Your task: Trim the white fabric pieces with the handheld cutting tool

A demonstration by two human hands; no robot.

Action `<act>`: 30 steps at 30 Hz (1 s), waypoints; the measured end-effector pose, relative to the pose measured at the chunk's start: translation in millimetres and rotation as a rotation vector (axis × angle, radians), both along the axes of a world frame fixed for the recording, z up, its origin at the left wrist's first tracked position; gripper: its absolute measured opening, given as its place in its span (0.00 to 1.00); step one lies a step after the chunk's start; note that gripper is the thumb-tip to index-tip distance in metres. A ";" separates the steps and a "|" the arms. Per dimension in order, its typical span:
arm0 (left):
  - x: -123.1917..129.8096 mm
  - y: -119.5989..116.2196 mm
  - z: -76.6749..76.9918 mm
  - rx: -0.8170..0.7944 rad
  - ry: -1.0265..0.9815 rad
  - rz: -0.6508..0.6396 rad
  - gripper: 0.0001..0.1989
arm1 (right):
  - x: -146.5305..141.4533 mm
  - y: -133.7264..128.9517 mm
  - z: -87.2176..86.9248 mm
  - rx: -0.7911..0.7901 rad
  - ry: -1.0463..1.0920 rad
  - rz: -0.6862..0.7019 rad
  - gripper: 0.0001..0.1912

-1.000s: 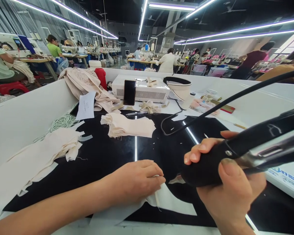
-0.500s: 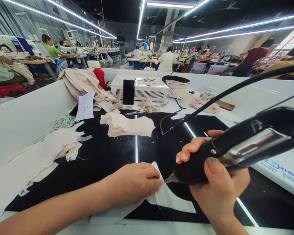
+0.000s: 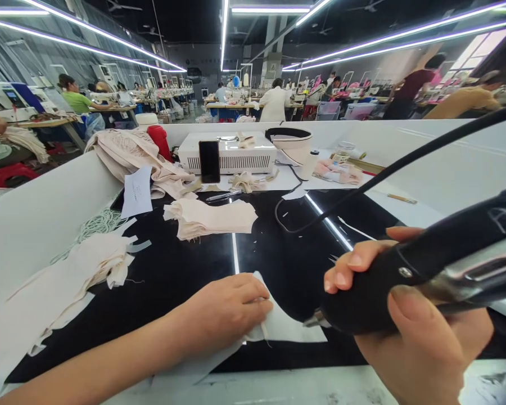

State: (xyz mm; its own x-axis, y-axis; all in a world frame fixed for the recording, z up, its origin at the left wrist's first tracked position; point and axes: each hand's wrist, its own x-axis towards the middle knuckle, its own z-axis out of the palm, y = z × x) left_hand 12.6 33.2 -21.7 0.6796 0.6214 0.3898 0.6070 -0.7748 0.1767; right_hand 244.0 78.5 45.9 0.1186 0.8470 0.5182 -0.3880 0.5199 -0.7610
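Observation:
My left hand (image 3: 231, 308) is closed on the edge of a white cloth piece (image 3: 293, 325) lying on the black table top. A thin pale strip sticks out below its fingertips. My right hand (image 3: 421, 332) is wrapped around a black corded hand tool (image 3: 375, 298) with a pointed metal tip (image 3: 316, 319). That tip is just right of my left hand, over or beside the cloth's right part; whether it touches, I cannot tell. Beyond my left hand lies a stack of cream cloth pieces (image 3: 213, 218).
More cream pieces (image 3: 80, 261) are piled at left beside green cord (image 3: 99, 225). At the back stand a white vented box (image 3: 244, 157), a phone (image 3: 209, 162) and a cream visor (image 3: 293, 147). The tool's black cable (image 3: 388, 177) arcs across the right side. Low white walls (image 3: 46, 219) border the table.
My right hand has drawn the tool to the right, taking its tip away from my left fingertips. The left hand still grips the cloth. The whole view has shifted slightly.

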 end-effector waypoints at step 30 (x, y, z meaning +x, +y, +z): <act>14.5 -20.8 -1.0 -0.042 0.042 0.045 0.14 | -7.2 -6.4 -3.5 -0.049 -0.107 -0.022 0.13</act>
State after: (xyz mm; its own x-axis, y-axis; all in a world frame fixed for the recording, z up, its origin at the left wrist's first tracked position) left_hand 27.1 12.4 -22.7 0.6657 0.6673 0.3339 0.6490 -0.7386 0.1822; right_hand 236.9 72.1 42.4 0.0835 0.8695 0.4869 -0.2917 0.4885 -0.8224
